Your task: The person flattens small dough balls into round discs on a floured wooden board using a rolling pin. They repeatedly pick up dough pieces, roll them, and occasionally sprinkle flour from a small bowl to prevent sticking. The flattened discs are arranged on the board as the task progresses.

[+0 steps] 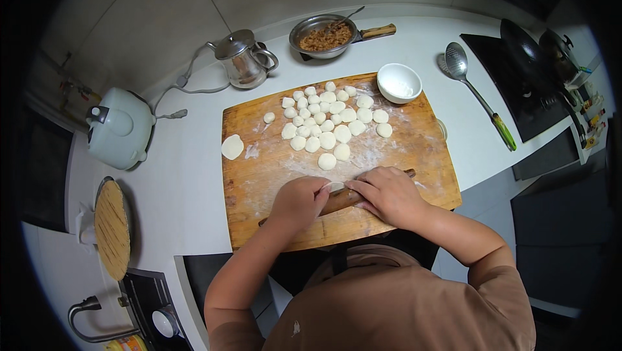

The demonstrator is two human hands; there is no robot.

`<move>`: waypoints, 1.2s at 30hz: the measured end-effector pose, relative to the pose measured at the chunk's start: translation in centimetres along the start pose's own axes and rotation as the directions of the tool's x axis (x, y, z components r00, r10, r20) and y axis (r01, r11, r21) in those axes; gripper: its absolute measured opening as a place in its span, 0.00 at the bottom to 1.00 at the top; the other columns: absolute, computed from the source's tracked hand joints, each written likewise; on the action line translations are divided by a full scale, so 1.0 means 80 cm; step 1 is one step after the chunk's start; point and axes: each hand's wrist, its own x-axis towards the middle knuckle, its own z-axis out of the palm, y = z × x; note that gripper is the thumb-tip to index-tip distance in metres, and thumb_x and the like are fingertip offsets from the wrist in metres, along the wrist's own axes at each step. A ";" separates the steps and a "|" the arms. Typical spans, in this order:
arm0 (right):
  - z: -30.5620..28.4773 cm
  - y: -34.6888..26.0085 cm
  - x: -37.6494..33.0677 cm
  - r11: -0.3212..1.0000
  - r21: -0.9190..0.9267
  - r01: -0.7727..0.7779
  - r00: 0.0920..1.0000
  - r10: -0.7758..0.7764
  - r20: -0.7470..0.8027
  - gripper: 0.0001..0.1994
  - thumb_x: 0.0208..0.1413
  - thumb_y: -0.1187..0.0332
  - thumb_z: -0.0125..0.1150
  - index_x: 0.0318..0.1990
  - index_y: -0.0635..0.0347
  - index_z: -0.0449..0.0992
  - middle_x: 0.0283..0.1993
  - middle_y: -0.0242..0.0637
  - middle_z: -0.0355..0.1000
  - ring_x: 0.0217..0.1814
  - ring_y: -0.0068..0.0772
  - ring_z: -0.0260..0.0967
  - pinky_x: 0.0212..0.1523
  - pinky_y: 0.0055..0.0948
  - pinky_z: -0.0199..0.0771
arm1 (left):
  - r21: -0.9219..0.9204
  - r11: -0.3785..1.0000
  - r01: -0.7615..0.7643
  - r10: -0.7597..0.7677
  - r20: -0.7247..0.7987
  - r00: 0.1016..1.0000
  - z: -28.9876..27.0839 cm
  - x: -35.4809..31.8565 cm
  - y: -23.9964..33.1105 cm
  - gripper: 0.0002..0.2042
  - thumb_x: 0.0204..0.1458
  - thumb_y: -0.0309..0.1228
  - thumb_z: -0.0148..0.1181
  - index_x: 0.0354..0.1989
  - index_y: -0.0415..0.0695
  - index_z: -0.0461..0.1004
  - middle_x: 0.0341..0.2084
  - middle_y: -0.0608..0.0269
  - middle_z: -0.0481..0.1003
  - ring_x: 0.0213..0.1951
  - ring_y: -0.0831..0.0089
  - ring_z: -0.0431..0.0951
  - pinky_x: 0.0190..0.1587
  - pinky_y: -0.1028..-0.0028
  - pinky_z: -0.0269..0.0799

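The rolling pin (341,201) lies on the wooden board (243,182), near the edge closest to the person. Its long axis slants across the board: the left end points toward the left and slightly back to the person, the right end toward the right and farther away. The right hand (390,195) lies over the pin's right part, its fingers clamped around the wood, with the right tip jutting out beyond the knuckles. The pin passes beneath the left hand (299,201) and shows again past the wrist as a short dark end. A thin dough round (335,186) sits just beyond the pin's middle, between the two hands; the left fingers are pinched together on its left edge, and the right fingertips reach its other side.

Farther up the board lies a cluster of dough pieces (321,118), some flattened, with a rolled-out wrapper (232,147) well apart at the left. A white bowl (399,83) stands at the far right corner. Behind, on the white tabletop (175,202), are a steel kettle (243,59) and a pan of brown filling (324,37).
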 end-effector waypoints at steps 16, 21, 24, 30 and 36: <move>0.002 0.011 -0.015 0.980 -0.026 0.197 0.967 -0.198 -0.161 0.15 0.54 0.68 0.57 0.50 0.49 0.77 0.45 0.30 0.75 0.47 0.34 0.72 0.44 0.35 0.72 | -0.522 0.691 0.500 -0.404 0.294 0.866 -0.029 -0.002 -0.046 0.17 0.61 0.27 0.57 0.57 0.36 0.72 0.34 0.57 0.80 0.36 0.70 0.81 0.36 0.72 0.79; 0.004 0.008 -0.007 0.991 0.024 0.133 0.987 -0.130 -0.094 0.19 0.50 0.67 0.64 0.52 0.50 0.77 0.47 0.30 0.74 0.49 0.36 0.71 0.47 0.36 0.71 | 0.127 0.955 0.267 -0.265 -0.027 0.964 -0.050 -0.060 -0.019 0.19 0.58 0.29 0.59 0.58 0.37 0.72 0.36 0.54 0.79 0.40 0.57 0.81 0.43 0.64 0.77; 0.007 0.007 0.009 0.992 0.058 0.112 0.993 -0.110 -0.042 0.22 0.48 0.67 0.67 0.54 0.52 0.76 0.48 0.31 0.73 0.51 0.37 0.70 0.50 0.37 0.70 | 0.230 0.964 0.131 -0.114 -0.087 0.990 -0.035 -0.098 -0.022 0.26 0.56 0.32 0.62 0.62 0.37 0.66 0.50 0.48 0.74 0.53 0.51 0.74 0.57 0.58 0.67; 0.027 0.016 0.057 0.997 0.028 0.074 0.995 -0.076 0.063 0.27 0.54 0.58 0.65 0.61 0.57 0.71 0.59 0.39 0.69 0.63 0.46 0.64 0.63 0.43 0.64 | 0.378 0.919 0.108 -0.084 -0.078 0.993 -0.005 -0.107 -0.042 0.42 0.52 0.37 0.64 0.72 0.36 0.48 0.71 0.42 0.54 0.73 0.48 0.52 0.73 0.45 0.40; 0.042 0.028 0.104 0.991 -0.127 0.045 0.998 -0.049 -0.027 0.33 0.60 0.48 0.58 0.66 0.60 0.66 0.72 0.43 0.59 0.76 0.51 0.50 0.73 0.47 0.53 | 0.365 0.910 0.196 -0.134 -0.187 0.973 -0.033 -0.053 -0.063 0.33 0.59 0.35 0.58 0.71 0.38 0.55 0.70 0.46 0.57 0.72 0.52 0.55 0.72 0.54 0.47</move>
